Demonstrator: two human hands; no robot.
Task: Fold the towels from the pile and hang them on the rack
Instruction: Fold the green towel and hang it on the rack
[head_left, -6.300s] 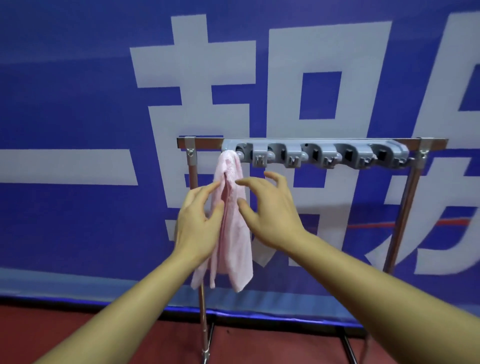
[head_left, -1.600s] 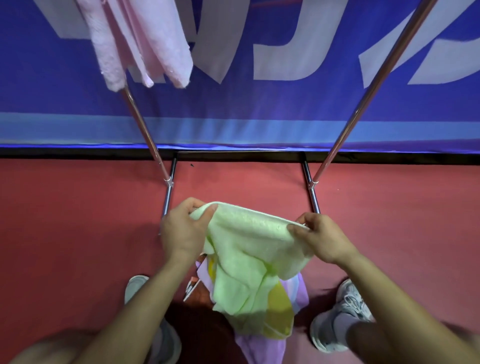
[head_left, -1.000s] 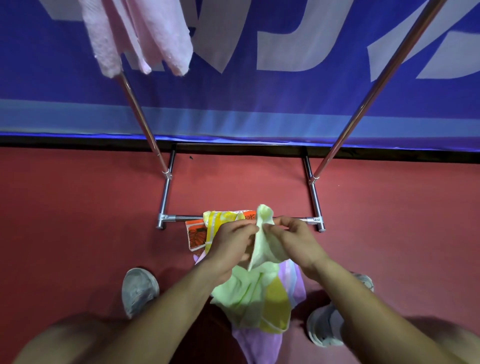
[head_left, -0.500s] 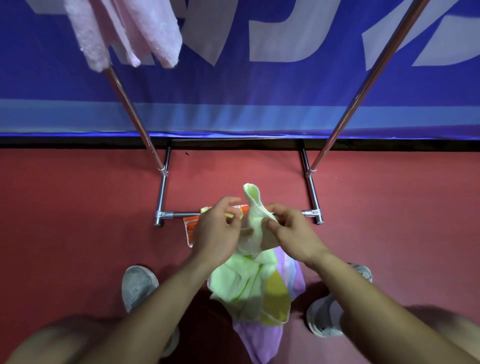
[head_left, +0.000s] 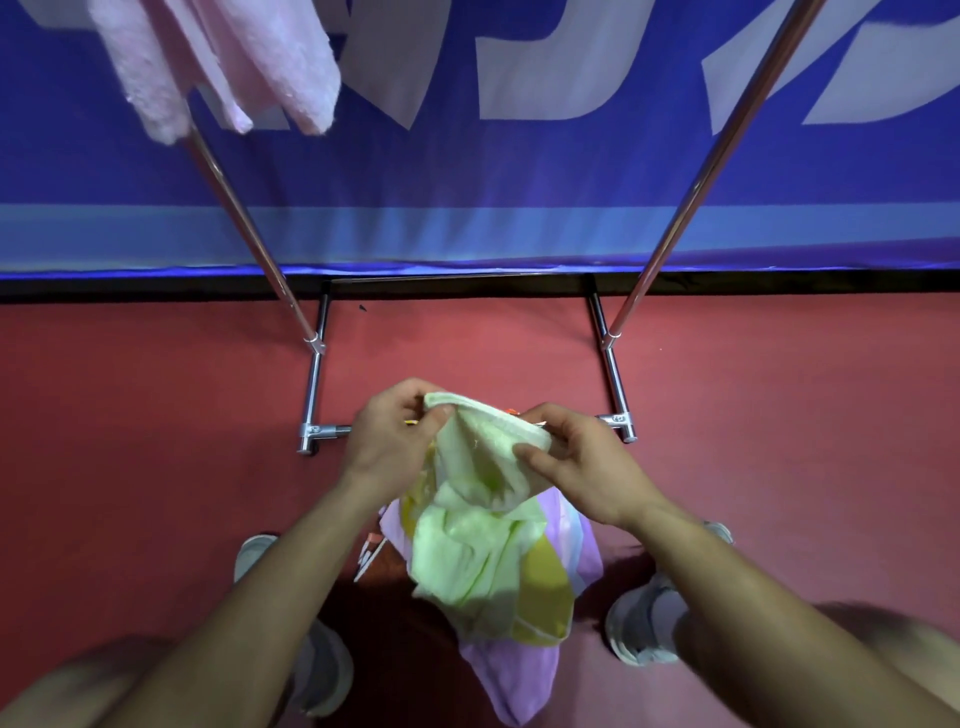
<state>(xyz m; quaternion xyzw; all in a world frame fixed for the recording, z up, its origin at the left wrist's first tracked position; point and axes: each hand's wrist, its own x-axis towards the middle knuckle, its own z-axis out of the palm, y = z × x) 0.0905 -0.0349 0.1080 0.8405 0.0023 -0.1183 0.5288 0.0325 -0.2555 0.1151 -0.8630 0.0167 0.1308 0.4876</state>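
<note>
A blue banner with pale lettering fills the upper half of the view, hanging down to a red floor. The rack stands against the banner: two chrome uprights slant down to a rectangular base frame resting on the floor. A pink towel hangs from the top left, its lower ends crossing the left upright.

The pile lies on the floor just in front of the base frame, between two grey shoes. Purple, yellow and orange-printed cloth shows in it.

A green towel is raised partly off the pile. Its upper edge is stretched between both hands; its lower part sags onto the pile.

The left hand has its grip closed on the left end of that edge, thumb and fingers pinching the cloth. The right hand has its grip closed on the right end, thumb on top and fingers curled behind the cloth. Both hands sit close together above the front bar of the base frame.
</note>
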